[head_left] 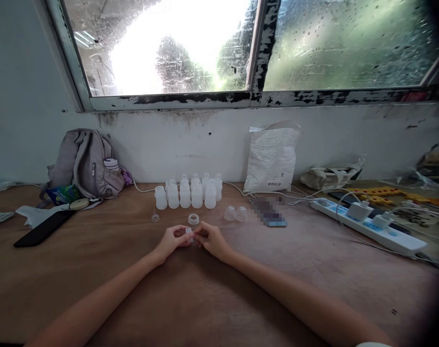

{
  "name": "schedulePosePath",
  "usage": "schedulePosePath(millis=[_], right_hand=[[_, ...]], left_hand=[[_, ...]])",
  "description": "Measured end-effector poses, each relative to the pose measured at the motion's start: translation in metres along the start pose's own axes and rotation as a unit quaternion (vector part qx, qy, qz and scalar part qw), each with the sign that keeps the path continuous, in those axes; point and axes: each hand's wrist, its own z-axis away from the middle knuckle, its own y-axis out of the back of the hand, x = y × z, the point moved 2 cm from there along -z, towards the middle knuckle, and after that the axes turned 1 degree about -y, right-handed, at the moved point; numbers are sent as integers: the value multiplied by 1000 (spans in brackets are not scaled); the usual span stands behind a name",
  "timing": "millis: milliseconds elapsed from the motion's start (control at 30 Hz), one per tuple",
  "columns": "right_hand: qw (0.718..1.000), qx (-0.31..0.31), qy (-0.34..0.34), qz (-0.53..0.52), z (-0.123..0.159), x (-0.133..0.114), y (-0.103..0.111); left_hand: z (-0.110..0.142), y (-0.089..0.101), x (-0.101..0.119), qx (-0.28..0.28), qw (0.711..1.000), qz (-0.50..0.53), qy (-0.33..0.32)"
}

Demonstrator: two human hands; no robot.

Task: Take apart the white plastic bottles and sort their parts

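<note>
A brown wooden counter (190, 308) runs along a marked white wall (161, 144), beneath a wide window (313, 53) with a peeling frame. From the left, we see a greyish-mauve fabric backpack (82, 164) against the wall and a long, flat black object (46, 228) lying before it. Next comes a small, clear, nipple-shaped piece (155, 217), in front of a close group of frosted white bottles (185, 196); the leftmost has a bare, wide neck. Nearer us, our left hand (173, 242) curls its fingers around a small whitish piece (188, 232); we cannot tell whether this touches the counter. A white ring (193, 219) lies just beyond. Our right hand (212, 241) has thumb and fingers drawn together at the piece's right side; whether they grip it, we cannot tell. Farther right, we find two clear domed caps (235, 213) side by side, a white plastic bag (271, 159) standing by the wall, and a long white power strip (369, 226).
</note>
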Motion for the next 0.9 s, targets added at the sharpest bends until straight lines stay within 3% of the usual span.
schedulePosePath(millis=[200,400,667,900], right_hand=[[999,-29,24,2,3,-6,2],[995,-45,-15,-83,3,-10,2],[988,-12,-42,-150,-3,-1,1],[992,-4,-41,-122,-6,1,4]], left_hand=[[-1,2,-5,13,999,-19,-27],[1,4,-2,11,997,-47,-54],[-1,3,-1,-6,994,-68,-86],[-5,2,-3,-9,992,-50,-118]])
